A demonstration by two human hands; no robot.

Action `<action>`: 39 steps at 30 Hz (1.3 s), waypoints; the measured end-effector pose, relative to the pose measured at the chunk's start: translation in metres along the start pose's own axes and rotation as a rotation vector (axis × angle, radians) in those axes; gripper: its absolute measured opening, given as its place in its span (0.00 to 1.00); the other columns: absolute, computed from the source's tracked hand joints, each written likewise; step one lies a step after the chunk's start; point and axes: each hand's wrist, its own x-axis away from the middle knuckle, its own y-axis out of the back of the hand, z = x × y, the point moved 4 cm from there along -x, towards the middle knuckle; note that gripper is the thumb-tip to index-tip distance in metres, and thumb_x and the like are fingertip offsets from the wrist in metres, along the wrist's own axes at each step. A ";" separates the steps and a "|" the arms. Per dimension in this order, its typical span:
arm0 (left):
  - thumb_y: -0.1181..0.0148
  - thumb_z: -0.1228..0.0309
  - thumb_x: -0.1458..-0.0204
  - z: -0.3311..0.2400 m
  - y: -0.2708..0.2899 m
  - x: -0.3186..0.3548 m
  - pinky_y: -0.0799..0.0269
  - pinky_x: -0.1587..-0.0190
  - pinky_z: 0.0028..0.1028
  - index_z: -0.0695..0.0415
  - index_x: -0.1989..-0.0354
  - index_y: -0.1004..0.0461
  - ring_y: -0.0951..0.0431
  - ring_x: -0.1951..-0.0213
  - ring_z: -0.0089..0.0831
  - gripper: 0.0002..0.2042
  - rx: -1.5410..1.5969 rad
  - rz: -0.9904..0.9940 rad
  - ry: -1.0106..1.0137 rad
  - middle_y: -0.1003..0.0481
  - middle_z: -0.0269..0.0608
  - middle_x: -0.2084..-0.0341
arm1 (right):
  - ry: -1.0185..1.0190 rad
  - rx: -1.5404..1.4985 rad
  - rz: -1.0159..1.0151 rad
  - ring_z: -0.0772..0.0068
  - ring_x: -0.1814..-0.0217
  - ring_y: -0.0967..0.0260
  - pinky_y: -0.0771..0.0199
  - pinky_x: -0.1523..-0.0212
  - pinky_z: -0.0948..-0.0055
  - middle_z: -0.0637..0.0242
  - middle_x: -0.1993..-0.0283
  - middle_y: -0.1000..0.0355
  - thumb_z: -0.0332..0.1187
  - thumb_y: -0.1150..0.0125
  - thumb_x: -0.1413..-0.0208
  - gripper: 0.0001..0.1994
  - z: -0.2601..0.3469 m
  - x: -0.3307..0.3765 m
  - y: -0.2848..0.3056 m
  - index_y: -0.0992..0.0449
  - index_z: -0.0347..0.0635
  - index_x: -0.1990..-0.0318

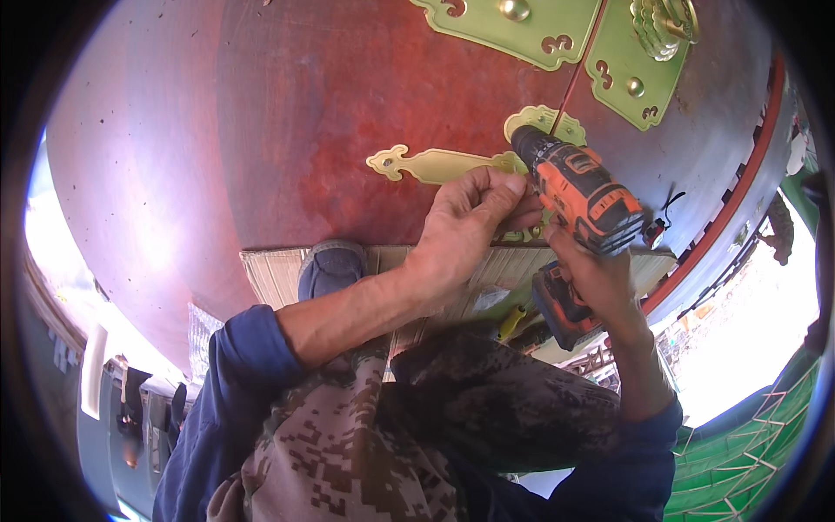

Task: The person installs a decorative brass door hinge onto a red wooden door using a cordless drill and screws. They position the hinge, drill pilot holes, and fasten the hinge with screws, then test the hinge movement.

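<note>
My right hand (600, 277) grips an orange and black cordless drill (584, 193) by its handle. The drill's black chuck points up and left, over brass fittings on a dark red wooden panel (304, 130). Beside the chuck, my left hand (465, 217) has its thumb and fingers pinched together; whatever lies between them is too small or hidden to make out. Just beyond that hand, a long ornamental brass strap (435, 163) lies along the panel. A rounded brass plate (544, 120) shows behind the drill's front end.
Larger brass plates (522, 35) with a round stud sit farther up, across a seam. Flattened cardboard (278, 274) lies along the near edge of the panel, with my shoe (335, 265) on it. A yellow-handled tool (511, 324) lies close to my knee. Green netting (748, 444) is at lower right.
</note>
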 end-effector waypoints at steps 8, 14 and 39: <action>0.48 0.64 0.30 0.001 -0.022 0.016 0.24 0.39 0.34 0.63 0.53 0.28 0.21 0.44 0.35 0.13 0.013 0.106 0.000 0.23 0.48 0.47 | -0.256 -0.166 -0.070 0.84 0.76 0.35 0.36 0.76 0.79 0.74 0.73 0.29 0.30 0.33 0.40 0.09 0.008 0.038 0.018 0.22 0.41 0.54; 0.48 0.64 0.30 0.009 -0.038 0.039 0.21 0.43 0.35 0.62 0.53 0.28 0.20 0.46 0.35 0.12 -0.140 0.211 -0.003 0.22 0.49 0.47 | -0.364 -0.174 -0.202 0.85 0.80 0.39 0.41 0.78 0.81 0.76 0.79 0.35 0.30 0.39 0.37 0.11 -0.003 0.103 0.064 0.24 0.37 0.49; 0.47 0.70 0.32 0.047 -0.015 0.088 0.20 0.51 0.30 0.61 0.48 0.25 0.17 0.55 0.34 0.10 -0.887 0.039 0.099 0.19 0.48 0.55 | -0.454 0.539 -0.912 0.36 0.48 0.28 0.28 0.48 0.46 0.43 0.50 0.28 0.27 0.35 0.48 0.31 -0.453 0.176 0.049 0.38 0.38 0.36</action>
